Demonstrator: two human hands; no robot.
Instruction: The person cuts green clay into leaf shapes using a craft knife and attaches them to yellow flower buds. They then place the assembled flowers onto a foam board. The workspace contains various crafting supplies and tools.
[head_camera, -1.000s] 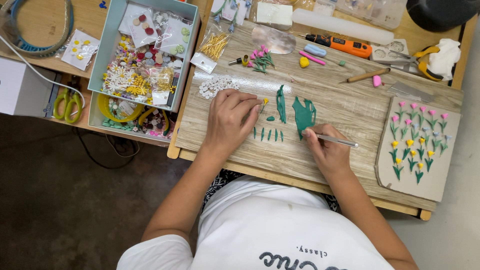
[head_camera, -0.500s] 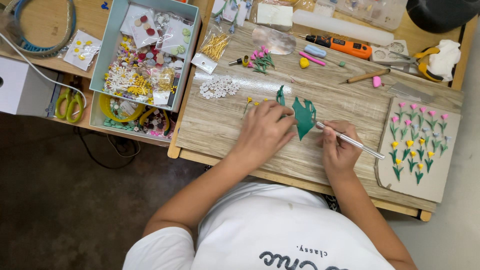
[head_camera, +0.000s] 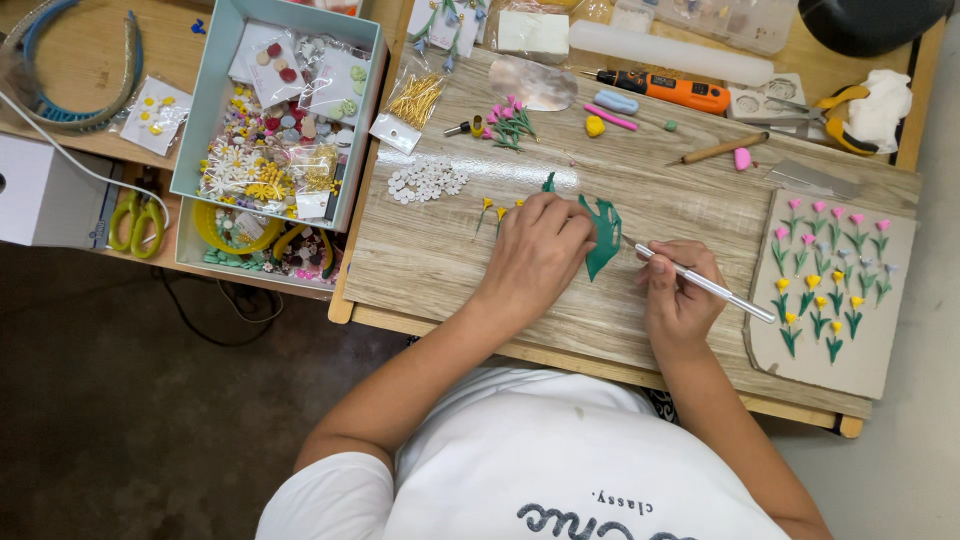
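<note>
My left hand (head_camera: 540, 252) rests palm-down on the wooden board (head_camera: 440, 250), its fingers on the edge of a flat green clay sheet (head_camera: 603, 240). My right hand (head_camera: 680, 290) grips a thin white-handled craft blade (head_camera: 705, 285), the tip pointing left toward the green sheet. Small yellow clay flowers with green stems (head_camera: 490, 210) lie just left of my left hand. The small cut leaves under my left hand are hidden.
A grey card (head_camera: 870, 360) at the right carries rows of pink and yellow clay tulips. A teal box (head_camera: 210, 100) of craft bits stands at the left. White blossoms (head_camera: 425, 180), pink tulips (head_camera: 510, 122), an orange cutter (head_camera: 670, 90) and a wooden tool (head_camera: 722, 150) lie on the board's far side.
My left hand has slid right and nearer, from the board's left-centre onto the green sheet, covering the cut leaves. My right hand has shifted right, and the blade now points at the sheet.
</note>
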